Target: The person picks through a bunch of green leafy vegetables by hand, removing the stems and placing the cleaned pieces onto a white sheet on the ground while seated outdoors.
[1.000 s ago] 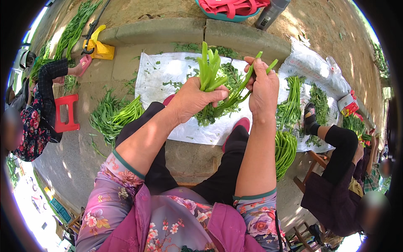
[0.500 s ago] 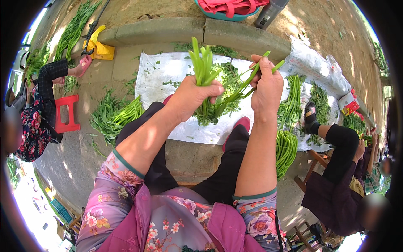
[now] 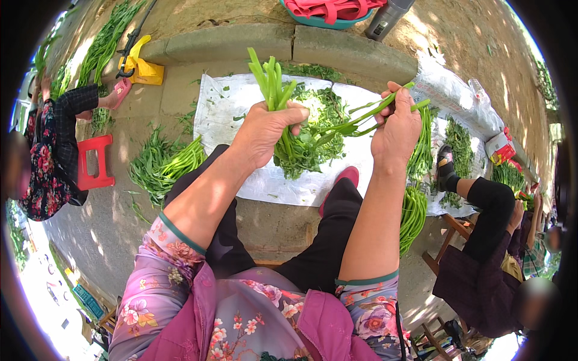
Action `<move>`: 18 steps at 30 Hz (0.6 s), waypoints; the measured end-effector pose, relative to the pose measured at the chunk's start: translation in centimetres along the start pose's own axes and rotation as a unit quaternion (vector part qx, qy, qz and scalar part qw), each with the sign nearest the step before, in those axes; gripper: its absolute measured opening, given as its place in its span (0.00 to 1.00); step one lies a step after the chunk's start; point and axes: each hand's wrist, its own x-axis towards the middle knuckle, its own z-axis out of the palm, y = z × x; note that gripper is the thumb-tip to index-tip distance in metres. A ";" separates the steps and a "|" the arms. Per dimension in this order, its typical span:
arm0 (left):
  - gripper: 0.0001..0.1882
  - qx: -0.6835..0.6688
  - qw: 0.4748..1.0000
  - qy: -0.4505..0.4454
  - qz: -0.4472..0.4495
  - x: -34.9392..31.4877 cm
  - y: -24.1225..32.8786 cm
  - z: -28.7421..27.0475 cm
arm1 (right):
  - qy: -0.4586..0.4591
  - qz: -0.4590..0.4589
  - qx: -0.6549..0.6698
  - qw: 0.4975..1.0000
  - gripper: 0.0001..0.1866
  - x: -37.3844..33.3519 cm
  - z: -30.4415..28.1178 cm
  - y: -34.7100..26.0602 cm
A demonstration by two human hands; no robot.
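Observation:
My left hand [image 3: 268, 129] is closed round a bunch of leafy green stems [image 3: 269, 81], cut ends up and leaves hanging below. To the right, my right hand [image 3: 394, 126] pinches a few loose green stems [image 3: 373, 115]; their leafy ends reach back toward the bunch. Both hands are above a white plastic sheet [image 3: 217, 120] strewn with leaf scraps [image 3: 328, 111]. On the ground left of my legs lies a pile of leafy greens [image 3: 165, 162]. Bundled stems [image 3: 413, 219] rest by my right forearm.
A concrete curb [image 3: 229, 45] runs along the far side, with a teal basin [image 3: 328, 23] and a grey flask [image 3: 388, 19] beyond. One person sits at left near a red stool [image 3: 96, 162], another at right. A yellow bag [image 3: 144, 67] lies by the curb.
My right hand has moved right, drawing its stems away from the bunch. My left hand has shifted slightly left with the bunch. The person at left has raised an arm.

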 end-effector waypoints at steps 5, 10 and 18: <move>0.13 0.070 0.997 0.008 0.033 -0.2 -0.3 0.2 | -0.028 0.027 -0.031 0.999 0.13 -0.2 0.2 -0.1; 0.16 0.099 0.994 -0.032 0.031 -0.6 0.1 1.1 | -0.071 0.065 -0.056 0.994 0.13 -1.1 1.2 0.4; 0.11 0.137 0.985 -0.089 0.053 -1.3 -0.1 1.6 | -0.089 0.061 -0.105 0.989 0.14 -2.0 2.1 0.9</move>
